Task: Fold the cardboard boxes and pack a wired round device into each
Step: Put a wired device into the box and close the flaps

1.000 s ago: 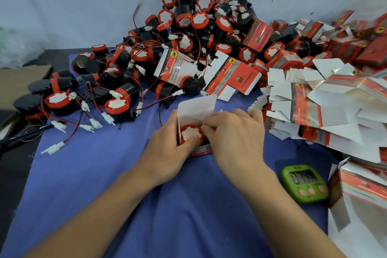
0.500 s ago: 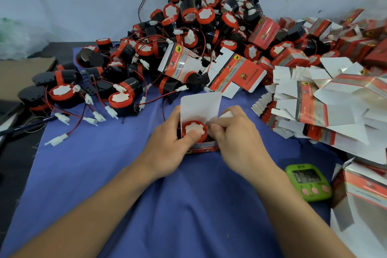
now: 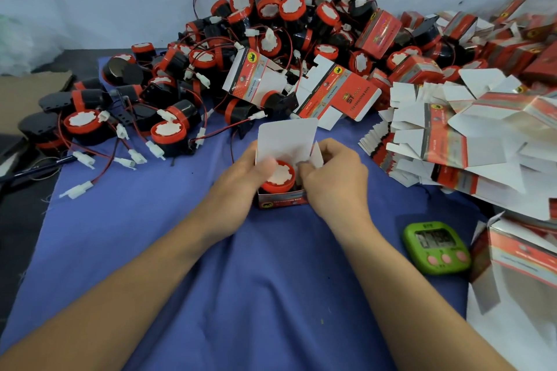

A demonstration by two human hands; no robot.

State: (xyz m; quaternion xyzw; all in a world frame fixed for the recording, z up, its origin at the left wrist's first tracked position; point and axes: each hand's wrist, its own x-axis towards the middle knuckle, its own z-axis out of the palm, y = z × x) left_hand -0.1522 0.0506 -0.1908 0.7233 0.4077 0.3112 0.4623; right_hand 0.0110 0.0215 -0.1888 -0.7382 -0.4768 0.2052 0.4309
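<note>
A small red cardboard box stands open on the blue cloth, its white lid flap upright at the back. A round device with a red rim and white centre sits inside it. My left hand grips the box's left side, thumb lying on the device. My right hand holds the box's right side and pinches something small and white at the device's edge. A big heap of wired round devices lies behind.
Flat unfolded boxes are piled at the right, two more lean on the heap. Folded red boxes sit at the far right. A green timer lies near my right forearm. Loose devices with white connectors spread left.
The device has sunk deeper into the box. My right hand has shifted from covering the box to its right side, and the lid flap stands more upright.
</note>
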